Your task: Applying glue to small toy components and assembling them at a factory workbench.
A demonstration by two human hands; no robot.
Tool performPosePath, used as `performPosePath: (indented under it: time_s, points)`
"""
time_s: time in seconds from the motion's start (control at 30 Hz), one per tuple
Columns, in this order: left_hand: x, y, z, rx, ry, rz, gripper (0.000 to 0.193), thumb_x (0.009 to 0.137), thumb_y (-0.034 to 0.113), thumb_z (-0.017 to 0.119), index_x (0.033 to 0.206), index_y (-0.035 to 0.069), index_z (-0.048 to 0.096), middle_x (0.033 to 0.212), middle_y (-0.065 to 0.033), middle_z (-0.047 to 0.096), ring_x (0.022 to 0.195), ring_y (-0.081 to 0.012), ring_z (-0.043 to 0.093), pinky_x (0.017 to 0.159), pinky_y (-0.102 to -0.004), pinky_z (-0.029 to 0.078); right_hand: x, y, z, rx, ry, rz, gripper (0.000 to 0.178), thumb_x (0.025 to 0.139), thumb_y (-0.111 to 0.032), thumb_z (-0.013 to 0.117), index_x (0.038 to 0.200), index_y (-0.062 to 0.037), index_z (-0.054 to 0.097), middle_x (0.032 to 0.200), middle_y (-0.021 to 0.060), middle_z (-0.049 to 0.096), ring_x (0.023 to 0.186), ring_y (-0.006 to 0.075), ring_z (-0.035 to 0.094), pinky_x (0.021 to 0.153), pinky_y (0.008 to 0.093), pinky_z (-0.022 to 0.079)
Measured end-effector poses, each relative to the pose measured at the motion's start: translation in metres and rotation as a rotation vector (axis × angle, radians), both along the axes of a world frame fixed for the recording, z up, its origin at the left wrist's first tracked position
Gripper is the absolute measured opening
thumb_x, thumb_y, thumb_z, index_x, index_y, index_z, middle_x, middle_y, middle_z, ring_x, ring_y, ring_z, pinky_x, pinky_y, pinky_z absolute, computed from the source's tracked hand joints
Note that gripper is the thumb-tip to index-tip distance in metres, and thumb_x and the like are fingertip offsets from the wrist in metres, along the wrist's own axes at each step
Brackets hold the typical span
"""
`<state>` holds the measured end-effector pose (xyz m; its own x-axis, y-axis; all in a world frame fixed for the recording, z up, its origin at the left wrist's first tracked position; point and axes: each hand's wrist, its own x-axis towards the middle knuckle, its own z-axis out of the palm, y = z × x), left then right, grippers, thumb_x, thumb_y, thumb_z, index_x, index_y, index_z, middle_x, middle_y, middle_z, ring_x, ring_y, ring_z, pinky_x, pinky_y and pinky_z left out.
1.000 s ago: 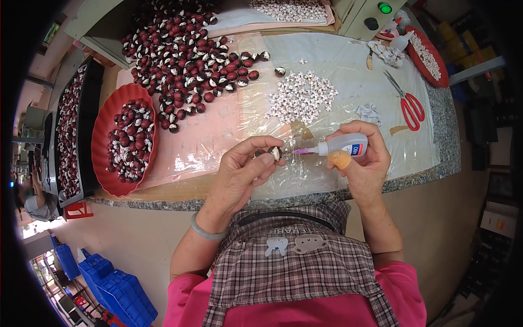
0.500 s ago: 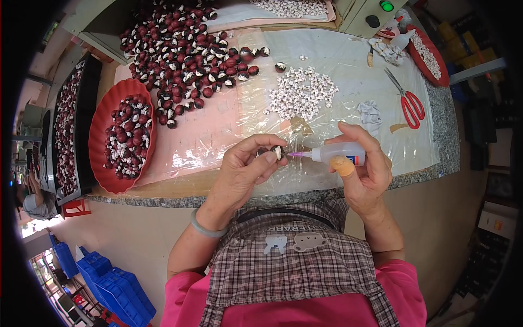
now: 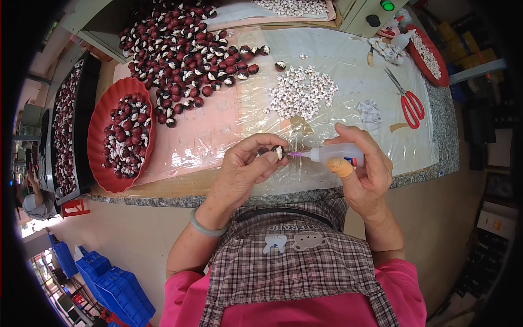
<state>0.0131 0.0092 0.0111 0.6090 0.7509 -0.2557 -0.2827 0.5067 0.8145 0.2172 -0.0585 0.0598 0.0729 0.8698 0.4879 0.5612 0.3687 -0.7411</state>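
Note:
Between the thumb and fingers of my left hand (image 3: pixel 239 166) is a small round dark ball with a white part (image 3: pixel 279 153), its white part facing right. My right hand (image 3: pixel 368 174) grips a clear glue bottle (image 3: pixel 339 152) lying sideways, its thin purple tip (image 3: pixel 297 155) at the ball's right side. Whether the tip touches the ball I cannot tell. An orange cover (image 3: pixel 340 167) wraps my right thumb. Beyond my hands lies a heap of small white pieces (image 3: pixel 302 92) with dark marks, and to its left a large pile of dark red, black and white balls (image 3: pixel 185 60).
A red scalloped basket (image 3: pixel 95 147) of balls and white pieces stands at left, beside a black tray (image 3: pixel 87 98). Red-handled scissors (image 3: pixel 412 110) and a crumpled white cloth (image 3: pixel 370 113) lie at right. A red dish (image 3: pixel 442 79) sits at the far right. Granite edges the table.
My right thumb and the glue bottle have shifted very slightly to the left. My left hand holds the ball in nearly the same place.

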Motion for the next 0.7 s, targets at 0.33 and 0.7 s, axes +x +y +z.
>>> performPosePath:
  time_s: [0.33, 0.7]
  points:
    - [-0.006, 0.001, 0.001, -0.011, 0.007, 0.021, 0.022, 0.090, 0.008, 0.057, 0.111, 0.001, 0.058, 0.090, -0.0094, 0.063, 0.061, -0.0040, 0.040, 0.053, -0.0161, 0.030, 0.035, 0.017, -0.018, -0.280, 0.861, 0.084, 0.041, 0.080, 0.001, 0.069, 0.115, -0.0015, 0.048, 0.099, 0.0099, 0.055, 0.083, 0.0193, 0.064, 0.068, 0.0290, 0.054]
    - [-0.009, 0.001, -0.004, -0.021, -0.026, 0.023, 0.024, 0.089, 0.003, 0.057, 0.113, 0.004, 0.057, 0.091, -0.0080, 0.065, 0.059, -0.0024, 0.038, 0.052, -0.0171, 0.029, 0.041, 0.049, -0.038, -0.370, -0.051, -0.234, 0.016, 0.081, -0.003, 0.063, 0.096, -0.0010, 0.058, 0.087, 0.0105, 0.061, 0.081, 0.0237, 0.063, 0.072, 0.0344, 0.049]
